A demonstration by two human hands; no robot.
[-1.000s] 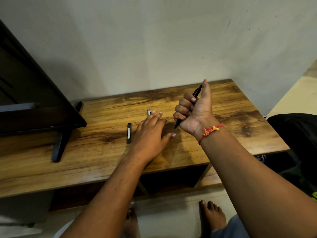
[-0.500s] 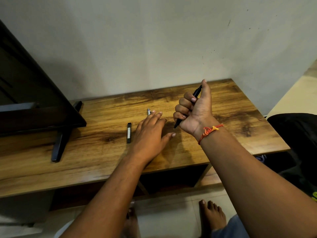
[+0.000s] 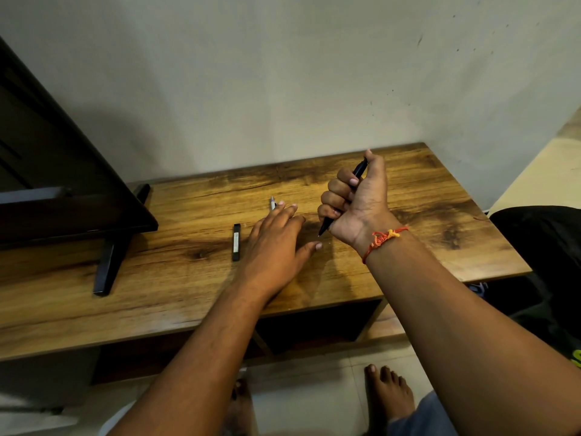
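Though slender, straight black pen [image 3: 359, 170]

A home room: a wooden TV unit [image 3: 408, 190] bearing a television [image 3: 63, 184], tiled floor [image 3: 314, 404], bare feet [image 3: 388, 394].

The pale label on the black cap [image 3: 236, 242] is too small to read.

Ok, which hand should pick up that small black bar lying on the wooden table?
Probably left. The left hand is open, fingers straight, just beside the small black bar, while the right hand is full, its fist wrapped round the black pen.
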